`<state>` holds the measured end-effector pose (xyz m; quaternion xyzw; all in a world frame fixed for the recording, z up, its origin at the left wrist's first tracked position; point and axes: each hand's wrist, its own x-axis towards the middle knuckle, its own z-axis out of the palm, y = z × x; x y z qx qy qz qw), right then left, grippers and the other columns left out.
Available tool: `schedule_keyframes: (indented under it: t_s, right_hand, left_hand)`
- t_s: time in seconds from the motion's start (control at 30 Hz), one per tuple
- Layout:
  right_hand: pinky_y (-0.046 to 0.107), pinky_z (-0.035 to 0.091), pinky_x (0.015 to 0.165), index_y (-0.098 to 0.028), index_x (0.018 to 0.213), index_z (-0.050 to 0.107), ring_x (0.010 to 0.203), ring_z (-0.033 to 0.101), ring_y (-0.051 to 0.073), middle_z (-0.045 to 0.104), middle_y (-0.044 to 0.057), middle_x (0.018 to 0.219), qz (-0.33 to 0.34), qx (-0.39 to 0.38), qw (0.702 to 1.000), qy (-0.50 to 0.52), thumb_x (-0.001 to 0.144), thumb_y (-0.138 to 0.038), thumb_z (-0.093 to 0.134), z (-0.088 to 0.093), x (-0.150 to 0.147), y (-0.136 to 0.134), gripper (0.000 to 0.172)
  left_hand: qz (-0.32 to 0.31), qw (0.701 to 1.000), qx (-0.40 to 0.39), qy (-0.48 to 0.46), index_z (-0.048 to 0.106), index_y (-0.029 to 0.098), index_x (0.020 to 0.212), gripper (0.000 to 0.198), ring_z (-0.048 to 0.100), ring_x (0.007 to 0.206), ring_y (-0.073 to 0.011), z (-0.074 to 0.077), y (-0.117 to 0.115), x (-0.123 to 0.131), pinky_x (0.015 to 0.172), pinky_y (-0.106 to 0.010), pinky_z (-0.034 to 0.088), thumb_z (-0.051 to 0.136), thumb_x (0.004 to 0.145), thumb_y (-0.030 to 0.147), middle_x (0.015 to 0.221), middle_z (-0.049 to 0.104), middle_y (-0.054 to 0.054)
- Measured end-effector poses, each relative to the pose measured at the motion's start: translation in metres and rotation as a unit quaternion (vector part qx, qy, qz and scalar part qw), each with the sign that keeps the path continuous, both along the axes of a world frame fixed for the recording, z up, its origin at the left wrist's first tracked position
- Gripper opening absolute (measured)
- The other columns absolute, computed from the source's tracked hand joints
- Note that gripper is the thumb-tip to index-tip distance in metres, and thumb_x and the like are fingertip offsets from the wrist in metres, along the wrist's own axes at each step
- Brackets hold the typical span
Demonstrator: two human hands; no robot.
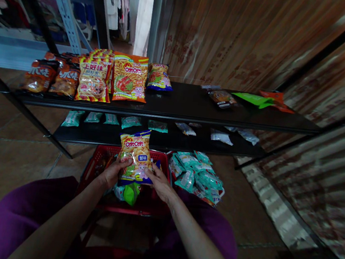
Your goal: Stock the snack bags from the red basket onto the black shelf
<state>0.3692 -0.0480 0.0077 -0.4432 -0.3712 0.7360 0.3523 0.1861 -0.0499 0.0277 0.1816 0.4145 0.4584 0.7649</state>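
Observation:
A yellow and blue snack bag (137,152) is held upright between my two hands, its printed front facing me. My left hand (113,172) grips the lower left side, thumb on the front. On the lower right side, my right hand (161,182) is closed round the edge. Directly beneath is a red basket (88,173), with a green packet (131,193) and other packets inside, partly hidden by the bag and my hands. A similar blue and yellow bag (160,77) stands on the upper shelf, beside a larger orange snack bag (130,78).
A black shelf rack (176,104) stands in front, with red-yellow bags (93,78) and dark bags (39,76) at left. A clear-topped pack (221,98) and green packet (254,100) lie at right. Teal packets (131,122) line the lower shelf; more teal packets (197,172) are heaped right of the basket.

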Motion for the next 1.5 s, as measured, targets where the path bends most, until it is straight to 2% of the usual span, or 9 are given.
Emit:
schedule_keyframes:
  t_s: [0.23,0.5,0.9,1.23,1.5]
  right_hand:
    - [0.041,0.051,0.088,-0.026,0.123,0.054,0.099,0.065,0.024,0.068,0.005,0.112,0.004,0.028,1.000,-0.003,0.067,-0.053,0.072,-0.001,0.001,0.000,0.065]
    - [0.043,0.051,0.087,-0.025,0.120,0.056,0.098,0.065,0.025,0.068,0.006,0.110,0.001,0.019,1.000,-0.007,0.065,-0.054,0.073,0.003,0.000,0.000,0.065]
    - [0.040,0.051,0.087,-0.025,0.118,0.058,0.094,0.067,0.023,0.069,0.004,0.109,0.001,0.025,1.000,-0.003,0.067,-0.053,0.072,-0.002,0.003,0.002,0.059]
    - [0.041,0.049,0.090,-0.024,0.117,0.059,0.094,0.067,0.023,0.070,0.005,0.106,0.004,0.037,0.999,-0.003,0.066,-0.053,0.072,0.004,0.002,0.001,0.060]
    - [0.043,0.048,0.091,-0.025,0.117,0.060,0.092,0.067,0.023,0.071,0.004,0.103,0.007,0.039,0.999,-0.012,0.064,-0.054,0.073,0.005,0.002,0.000,0.061]
  left_hand:
    - [0.009,1.000,-0.008,0.011,0.056,0.013,0.119,0.059,0.068,0.095,-0.0288,0.004,-0.001,0.002,0.089,-0.042,0.053,0.077,0.066,0.023,0.103,0.071,-0.014]
    - [0.008,1.000,-0.003,0.004,0.055,0.013,0.120,0.059,0.067,0.097,-0.0284,0.005,-0.002,0.002,0.091,-0.042,0.052,0.077,0.066,0.024,0.106,0.070,-0.014]
    - [0.003,1.000,-0.008,-0.015,0.058,0.014,0.116,0.051,0.066,0.100,-0.0284,-0.011,0.002,-0.003,0.092,-0.042,0.050,0.075,0.070,0.028,0.107,0.070,-0.015]
    - [0.002,1.000,-0.006,-0.030,0.049,0.018,0.131,0.064,0.065,0.103,-0.0278,-0.006,0.005,-0.006,0.095,-0.042,0.049,0.071,0.073,0.035,0.116,0.067,-0.013]
    - [0.008,0.999,-0.019,-0.033,0.055,0.016,0.126,0.058,0.065,0.103,-0.0283,-0.009,0.006,-0.007,0.095,-0.042,0.048,0.069,0.074,0.040,0.113,0.068,-0.013]
